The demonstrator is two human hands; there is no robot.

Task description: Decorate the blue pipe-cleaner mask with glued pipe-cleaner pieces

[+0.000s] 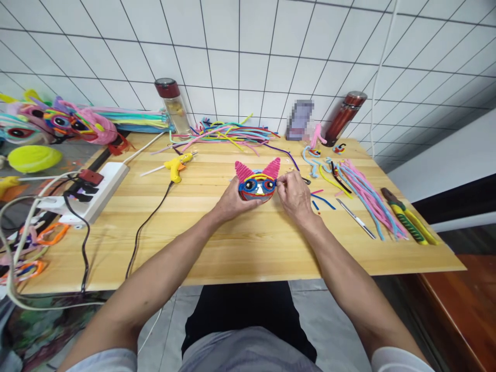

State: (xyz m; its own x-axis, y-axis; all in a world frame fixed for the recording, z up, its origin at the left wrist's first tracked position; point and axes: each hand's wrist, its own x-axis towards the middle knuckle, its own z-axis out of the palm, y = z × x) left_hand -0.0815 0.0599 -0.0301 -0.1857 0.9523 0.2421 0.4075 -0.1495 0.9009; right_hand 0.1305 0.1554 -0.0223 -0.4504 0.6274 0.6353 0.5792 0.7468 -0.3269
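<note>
Above the middle of the wooden table, a small pipe-cleaner mask figure (258, 186) faces the camera, with pink pointed ears, blue-ringed eyes and a red lower edge. My left hand (232, 200) is wrapped round its left side, thumb along the bottom. At the figure's right edge, by the blue eye ring, my right hand (293, 190) has its thumb and forefinger pinched together; what lies between the fingertips is too small to make out. Short blue and pink stem pieces (323, 200) lie just right of my right hand.
A yellow glue gun (176, 166) and white power strip (98, 194) are left. Pipe cleaners (232, 133) lie behind, between a glass bottle (174, 106) and red flask (346, 116). Right are more stems (370, 199), a craft knife (355, 218) and pliers (408, 217).
</note>
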